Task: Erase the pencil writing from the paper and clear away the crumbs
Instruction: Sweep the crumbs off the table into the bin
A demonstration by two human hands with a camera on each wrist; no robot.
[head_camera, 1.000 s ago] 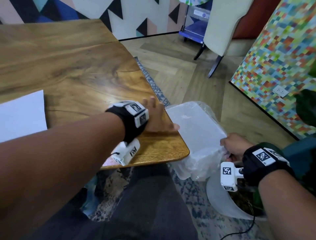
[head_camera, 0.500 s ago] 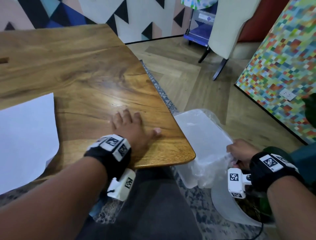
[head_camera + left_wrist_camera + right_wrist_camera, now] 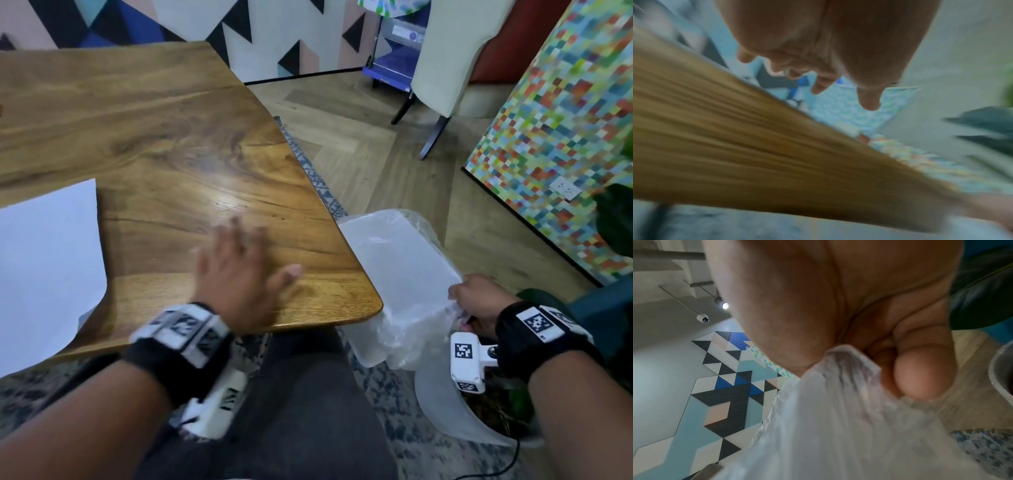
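The white paper (image 3: 44,260) lies at the left on the wooden table (image 3: 164,130), its near edge hanging past the table's front. My left hand (image 3: 239,270) lies flat and blurred on the bare wood near the table's right front corner, fingers spread, holding nothing; in the left wrist view the left hand (image 3: 828,53) hovers over streaked wood. Beside that corner, below the tabletop, my right hand (image 3: 474,298) pinches the rim of a white bin lined with a clear plastic bag (image 3: 400,274). The right wrist view shows thumb and fingers clamped on the bag's edge (image 3: 851,369). No crumbs are discernible.
A white plant pot (image 3: 455,418) with green leaves stands on the patterned rug (image 3: 387,428) by my right forearm. A cream chair (image 3: 448,54) and a blue shelf unit (image 3: 394,61) stand farther back on the wooden floor. A multicoloured mosaic panel (image 3: 555,144) lines the right side.
My left hand swept back from the table's right corner toward the left over the wood and is blurred in motion. The right hand keeps holding the bag rim beside the corner.
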